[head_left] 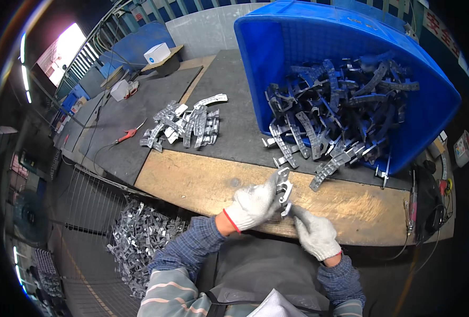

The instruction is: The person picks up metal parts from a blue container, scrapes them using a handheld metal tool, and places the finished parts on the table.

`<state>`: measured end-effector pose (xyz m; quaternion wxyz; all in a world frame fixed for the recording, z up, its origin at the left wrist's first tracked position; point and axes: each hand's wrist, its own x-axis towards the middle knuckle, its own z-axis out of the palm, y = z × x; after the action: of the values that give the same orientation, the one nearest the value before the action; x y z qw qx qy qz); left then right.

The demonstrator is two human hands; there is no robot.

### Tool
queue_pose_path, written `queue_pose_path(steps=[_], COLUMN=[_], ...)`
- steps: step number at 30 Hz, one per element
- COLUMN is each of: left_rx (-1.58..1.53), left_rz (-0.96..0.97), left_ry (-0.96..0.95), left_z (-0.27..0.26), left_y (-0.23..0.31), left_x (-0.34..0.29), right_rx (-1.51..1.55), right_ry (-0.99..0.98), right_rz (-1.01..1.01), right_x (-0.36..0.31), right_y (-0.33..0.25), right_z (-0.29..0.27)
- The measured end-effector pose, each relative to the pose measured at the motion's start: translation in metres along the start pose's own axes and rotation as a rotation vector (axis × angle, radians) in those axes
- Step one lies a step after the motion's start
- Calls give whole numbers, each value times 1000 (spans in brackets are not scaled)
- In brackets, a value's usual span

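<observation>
My left hand (253, 205), in a white knit glove with a red cuff edge, is closed around a silver metal bracket (284, 193) with hooked ends. It holds the bracket upright above the wooden board (192, 177) at the bench's near edge. My right hand (316, 232), gloved the same way, is just right of the bracket's lower end. Its fingers are closed with their darkened tips toward the bracket; what they grip, if anything, cannot be made out. Beyond my hands, similar curved metal brackets (332, 113) fill a tipped blue bin (255, 68), some spilling over its lip.
A smaller pile of brackets (187, 124) lies on the black mat (234, 74). Left of it rests a red-handled tool (126, 136) with a cable. Many metal pieces (142, 240) are heaped below the bench at left. Another corded tool (411, 214) hangs by the right edge.
</observation>
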<state>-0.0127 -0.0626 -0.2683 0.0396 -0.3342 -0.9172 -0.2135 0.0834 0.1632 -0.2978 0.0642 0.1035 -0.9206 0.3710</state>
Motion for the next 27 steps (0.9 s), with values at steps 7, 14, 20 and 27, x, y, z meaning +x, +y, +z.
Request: queue_pose_path(steps=[7,14,20,27], left_rx=[-45,463,335,642], left_rz=[25,-509,317,535], left_ry=[-142,536,395,-67], left_z=[-20,-102,-48,20], left_y=[-31,-121,-92,-59], left_x=[31,56,77,149], right_rx=[246,383,387,476], right_ry=[-209,-83,-111,-81], right_rz=[71,113,111,94], right_x=[6,-1,4,5], right_y=[2,20,19,24], right_z=[3,0,1,3])
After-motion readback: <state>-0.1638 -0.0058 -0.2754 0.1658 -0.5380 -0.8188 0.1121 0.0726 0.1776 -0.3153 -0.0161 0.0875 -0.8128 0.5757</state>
